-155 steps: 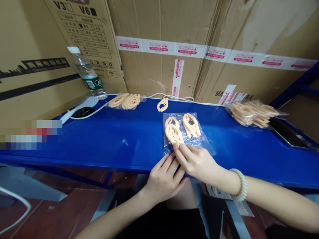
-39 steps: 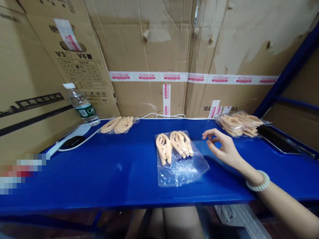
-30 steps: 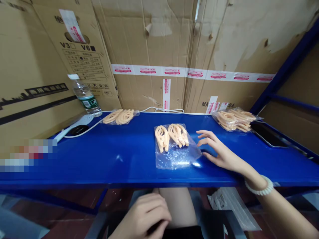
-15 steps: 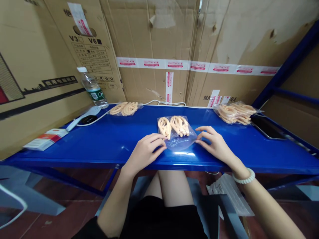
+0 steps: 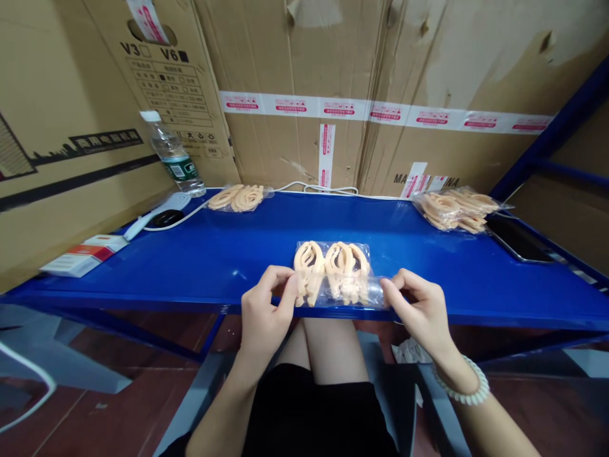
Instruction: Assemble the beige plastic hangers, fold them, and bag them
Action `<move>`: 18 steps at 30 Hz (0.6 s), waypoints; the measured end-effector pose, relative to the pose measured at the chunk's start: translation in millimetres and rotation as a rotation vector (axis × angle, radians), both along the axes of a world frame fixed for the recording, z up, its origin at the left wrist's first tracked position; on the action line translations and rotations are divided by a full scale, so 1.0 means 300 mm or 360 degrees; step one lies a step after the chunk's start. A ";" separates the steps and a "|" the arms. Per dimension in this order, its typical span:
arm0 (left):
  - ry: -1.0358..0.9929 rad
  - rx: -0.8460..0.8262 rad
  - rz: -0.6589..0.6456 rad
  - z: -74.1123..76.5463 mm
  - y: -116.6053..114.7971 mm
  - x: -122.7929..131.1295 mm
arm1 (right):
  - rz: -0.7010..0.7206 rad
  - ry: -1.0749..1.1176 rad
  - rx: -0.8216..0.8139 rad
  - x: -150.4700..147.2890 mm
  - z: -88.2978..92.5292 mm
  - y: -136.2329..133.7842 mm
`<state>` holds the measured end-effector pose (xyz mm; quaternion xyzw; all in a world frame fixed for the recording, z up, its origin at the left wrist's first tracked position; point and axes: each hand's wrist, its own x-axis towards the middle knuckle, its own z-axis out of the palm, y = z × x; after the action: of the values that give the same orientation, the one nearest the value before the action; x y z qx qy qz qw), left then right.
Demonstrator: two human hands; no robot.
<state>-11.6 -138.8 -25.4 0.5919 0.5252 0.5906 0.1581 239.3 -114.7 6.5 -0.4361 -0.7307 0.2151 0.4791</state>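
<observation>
A clear plastic bag (image 5: pixel 375 293) with several beige, curved, loop-shaped pieces (image 5: pixel 340 263) in it is at the front edge of the blue table (image 5: pixel 280 222). The pieces lie in two bunches side by side. My left hand (image 5: pixel 267 308) pinches the bag's left side between thumb and fingers. On the right, my right hand (image 5: pixel 419 304) pinches the other corner, a pale beaded bracelet (image 5: pixel 464 384) on its wrist. Between the hands, the bag's open-looking flap is folded over the lower ends of the pieces.
Similar filled bags lie at the back left (image 5: pixel 238 198) and back right (image 5: pixel 454 211). Beside the right one is a dark phone-like slab (image 5: pixel 518 238). A water bottle (image 5: pixel 177 158), a white-and-red box (image 5: pixel 84 255) and a white cable (image 5: pixel 328 189) are also on the table. Cardboard (image 5: pixel 285 146) walls the back.
Both hands have closed on the bag's sides. The bag has come nearer the table's front edge, and its loose lower part is now folded up over the pieces.
</observation>
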 end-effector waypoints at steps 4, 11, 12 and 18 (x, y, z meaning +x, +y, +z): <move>0.0012 -0.0116 0.0062 -0.029 0.027 0.008 | -0.0093 0.0016 -0.0020 -0.022 -0.038 0.014; 0.0594 0.0091 0.0293 -0.022 0.018 0.007 | -0.0162 -0.0115 0.0091 -0.036 -0.066 0.035; 0.0661 0.0107 0.0298 -0.022 0.016 0.001 | -0.0160 -0.0174 0.0140 -0.037 -0.071 0.034; 0.0733 0.0401 0.0459 -0.048 0.006 -0.041 | -0.0209 -0.0430 0.0413 -0.033 -0.095 0.033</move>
<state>-23.8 -136.8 -39.8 0.6446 0.5484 0.5176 -0.1255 229.3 -104.7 -22.2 -0.4423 -0.7799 0.0268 0.4421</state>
